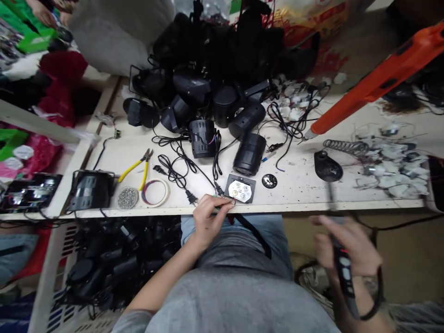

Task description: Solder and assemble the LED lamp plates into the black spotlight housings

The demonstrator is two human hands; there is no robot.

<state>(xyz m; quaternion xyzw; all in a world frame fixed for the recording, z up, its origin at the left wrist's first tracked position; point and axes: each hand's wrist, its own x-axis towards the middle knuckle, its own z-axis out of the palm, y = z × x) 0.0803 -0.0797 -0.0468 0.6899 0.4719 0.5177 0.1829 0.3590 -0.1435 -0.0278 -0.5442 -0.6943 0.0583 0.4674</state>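
Note:
At the bench's front edge my left hand [210, 217] is closed in a pinch on thin wires [235, 202]; a bit of green shows under the fingers. Just beyond the fingertips lies a square black lamp plate [229, 187] with a white LED face [240, 191]. My right hand [354, 252], smeared by motion, is wrapped round a black soldering iron [345, 273] with a small red display. The iron's blurred front points at a dark oval dish [328, 166] on the bench. A black round disc [269, 181] rests right of the lamp plate.
Black lamp housings [249, 154] and coiled power cords [173, 171] crowd the bench. Yellow-handled pliers [144, 169], a tape roll [163, 193] and a screw dish [127, 198] lie left. An orange tool [374, 88] slants down at the right, near a spring [347, 147]. A crate [62, 277] stands below.

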